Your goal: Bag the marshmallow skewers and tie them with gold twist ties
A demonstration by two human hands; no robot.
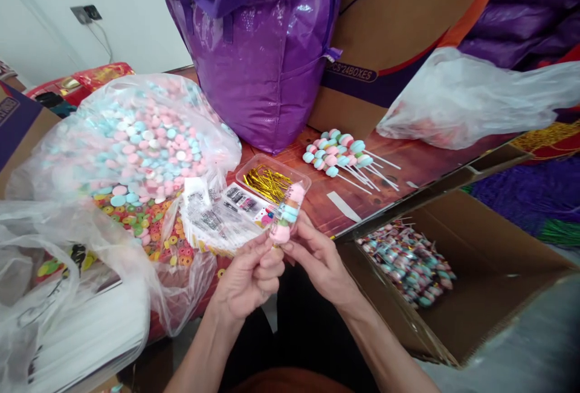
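Note:
Both hands meet at the table's front edge around one marshmallow skewer [286, 214], a stack of pink, blue and green pieces inside a clear sleeve. My left hand [252, 275] pinches its lower end with closed fingers. My right hand [317, 254] grips the same lower end from the right. The skewer points up and away from me. Just behind it lies a clear tray of gold twist ties [268, 182], with a stack of printed clear sleeves [222, 220] to its left.
A big clear bag of pink, blue and white candies [136, 151] fills the left. Bare skewers [338, 152] lie mid-table. An open cardboard box [498, 296] of wrapped skewers stands at right. A purple bag [263, 54], cartons and another plastic bag [462, 100] stand behind.

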